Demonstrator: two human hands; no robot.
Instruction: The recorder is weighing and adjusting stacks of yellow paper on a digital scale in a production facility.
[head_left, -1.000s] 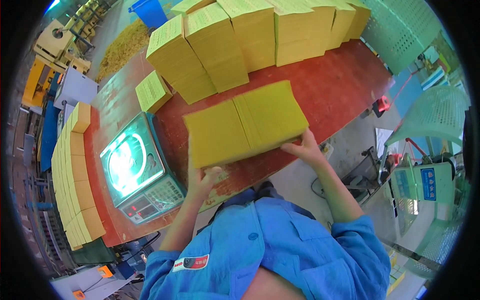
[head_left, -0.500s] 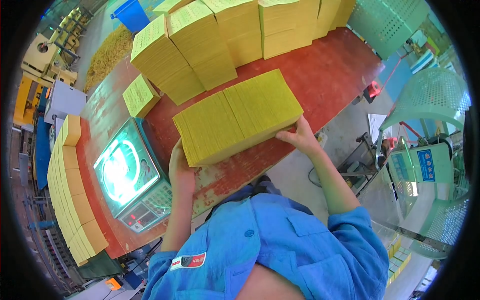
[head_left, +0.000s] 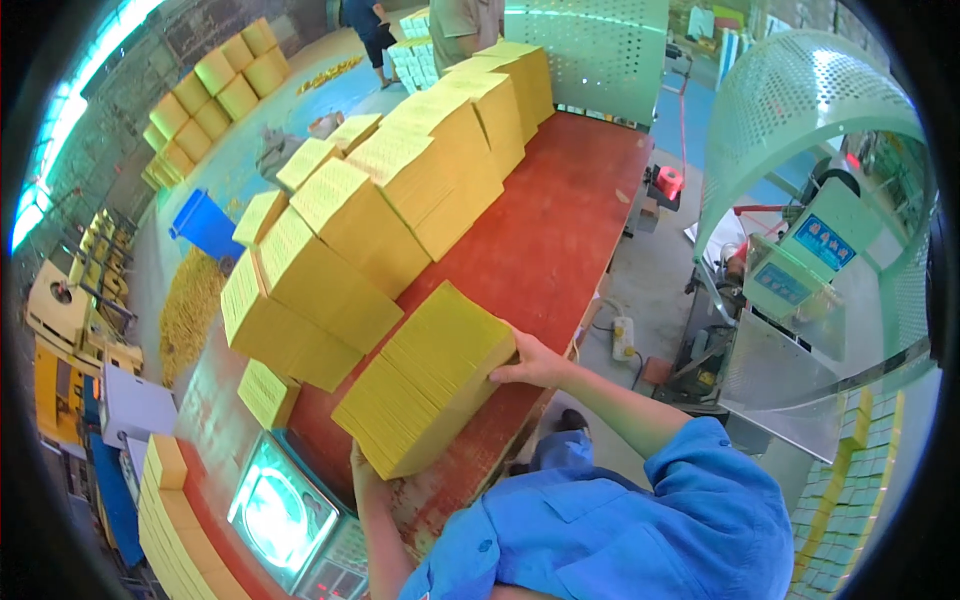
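A long block of stacked yellow paper (head_left: 425,375) is held between my two hands, over the near part of the red table (head_left: 560,215). My left hand (head_left: 368,478) presses on its left end, with most of the fingers hidden by the block. Against the right end rests my right hand (head_left: 532,362), its thumb along the near side and its other fingers behind the corner. Left of the block lies a small yellow paper bundle (head_left: 268,395), and nearer to me is a digital scale (head_left: 285,510) with a bright glare on its plate.
Tall yellow paper stacks (head_left: 340,225) line the table's far side. More bundles (head_left: 185,520) form a row at the left edge. A green perforated machine guard (head_left: 800,90) stands on the right. Beyond the table are a blue bin (head_left: 205,225) and two people.
My view has swung toward the right and far side, so the block and the scale appear lower. Both hands keep hold of the block, which now lies more slanted in view.
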